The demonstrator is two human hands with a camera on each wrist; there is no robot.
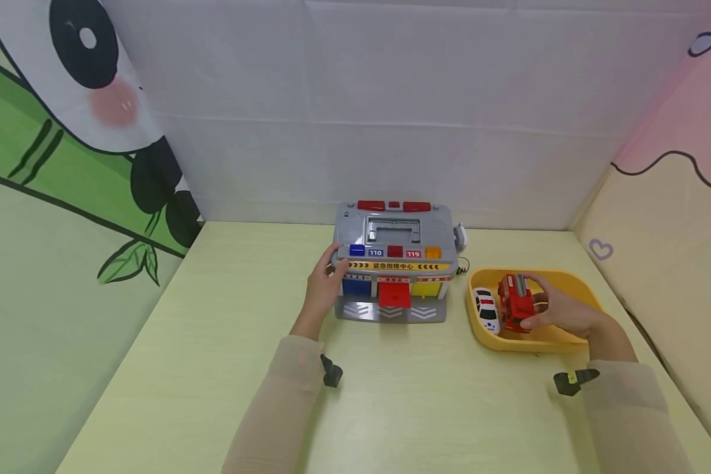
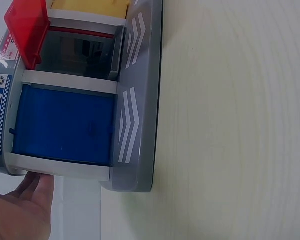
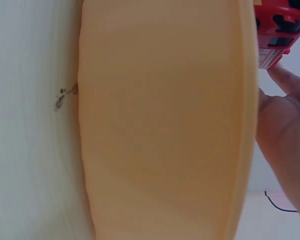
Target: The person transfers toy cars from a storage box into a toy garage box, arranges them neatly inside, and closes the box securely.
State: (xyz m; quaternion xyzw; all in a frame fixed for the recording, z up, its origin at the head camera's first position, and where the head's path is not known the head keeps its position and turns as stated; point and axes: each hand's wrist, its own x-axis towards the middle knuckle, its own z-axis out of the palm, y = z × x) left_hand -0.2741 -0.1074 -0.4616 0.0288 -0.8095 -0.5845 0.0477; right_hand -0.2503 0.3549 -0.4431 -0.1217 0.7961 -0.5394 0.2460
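The red toy fire truck (image 1: 514,306) sat within the outline of the yellow tray (image 1: 545,345); you could not tell from these views whether its wheels touched the tray floor; your right hand (image 1: 563,315) had it pinched between thumb and fingers, opened only as wide as its body; a firm, level hold and a straight lift seemed the better choice, since the white toy police car (image 1: 486,311) stood just beside it and could easily have been knocked; your left hand (image 1: 318,293) was curled, partly open, round the left end of the grey toy station (image 1: 394,266), a sensible brace against sliding on the table (image 1: 450,395); the station's red door (image 1: 394,295) was swung up, so your fingers were best placed clear of it.
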